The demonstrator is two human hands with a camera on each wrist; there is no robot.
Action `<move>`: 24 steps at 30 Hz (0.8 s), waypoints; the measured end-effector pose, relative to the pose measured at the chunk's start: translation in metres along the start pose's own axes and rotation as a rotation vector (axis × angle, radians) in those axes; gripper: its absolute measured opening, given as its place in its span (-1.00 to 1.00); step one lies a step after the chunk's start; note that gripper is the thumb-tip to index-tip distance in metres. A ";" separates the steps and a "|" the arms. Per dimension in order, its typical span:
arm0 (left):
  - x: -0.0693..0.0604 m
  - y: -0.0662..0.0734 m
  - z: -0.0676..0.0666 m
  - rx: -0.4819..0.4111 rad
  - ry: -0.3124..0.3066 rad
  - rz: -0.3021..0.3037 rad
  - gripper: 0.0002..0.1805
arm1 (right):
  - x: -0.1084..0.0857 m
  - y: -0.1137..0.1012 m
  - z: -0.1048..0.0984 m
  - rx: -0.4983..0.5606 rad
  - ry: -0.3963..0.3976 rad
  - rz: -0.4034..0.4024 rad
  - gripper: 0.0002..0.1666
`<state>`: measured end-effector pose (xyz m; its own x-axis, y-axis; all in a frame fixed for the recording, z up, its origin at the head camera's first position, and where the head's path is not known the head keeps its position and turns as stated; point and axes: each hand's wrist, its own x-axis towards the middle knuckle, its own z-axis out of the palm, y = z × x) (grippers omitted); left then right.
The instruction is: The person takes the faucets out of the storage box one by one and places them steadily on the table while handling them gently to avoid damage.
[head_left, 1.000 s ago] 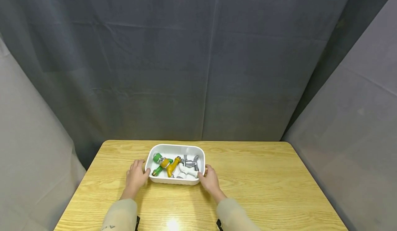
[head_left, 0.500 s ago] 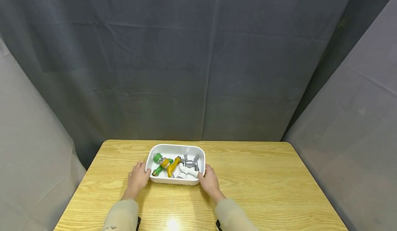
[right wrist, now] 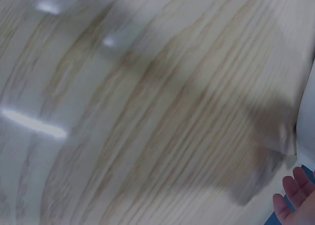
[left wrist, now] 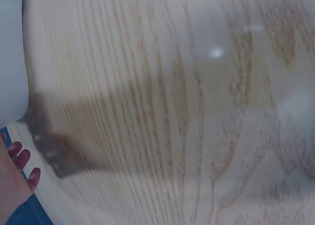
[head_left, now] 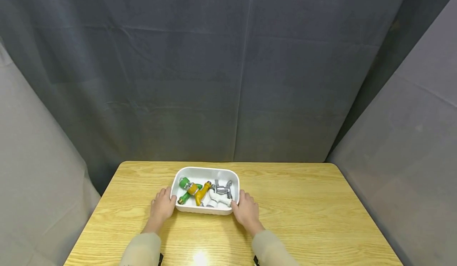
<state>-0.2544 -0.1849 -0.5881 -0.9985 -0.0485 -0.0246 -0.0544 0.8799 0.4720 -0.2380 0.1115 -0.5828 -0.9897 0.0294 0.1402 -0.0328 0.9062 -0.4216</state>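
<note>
A white rectangular tray (head_left: pixel 205 210) stands on the table in the head view. Tap-like pieces lie in it: green (head_left: pixel 184 182) and yellow (head_left: pixel 202 193) ones to the left, a white one (head_left: pixel 218 197) to the right, grey metal ones (head_left: pixel 222 189) behind that. At the tray's left front corner my left hand (head_left: pixel 162 205) touches it with the thumb, the fingers spread along the outside. Mirroring this, my right hand (head_left: pixel 247 210) has its thumb at the right front corner. Both wrist views catch loosely extended fingers (left wrist: pixel 22 158) and fingers (right wrist: pixel 295 188) beside the tray; the thumbs are hidden there.
The wooden table (head_left: pixel 303 210) extends to both sides of the tray and in front of it. A dark grey curtain (head_left: pixel 178 79) hangs behind its far edge. Light grey fabric walls (head_left: pixel 35 159) flank it left and right.
The tray and its pieces have shifted slightly to the right, and both hands went with it. The right hand's fingers look more spread than before.
</note>
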 end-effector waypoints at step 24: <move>-0.019 0.022 0.015 0.024 0.104 0.061 -0.43 | -0.013 0.033 -0.007 -0.094 -0.005 -0.048 -0.49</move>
<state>-0.2367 -0.1580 -0.5905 -0.9946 -0.0424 0.0950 0.0048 0.8938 0.4484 -0.2256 0.1437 -0.5918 -0.9879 -0.0170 0.1541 -0.0674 0.9422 -0.3282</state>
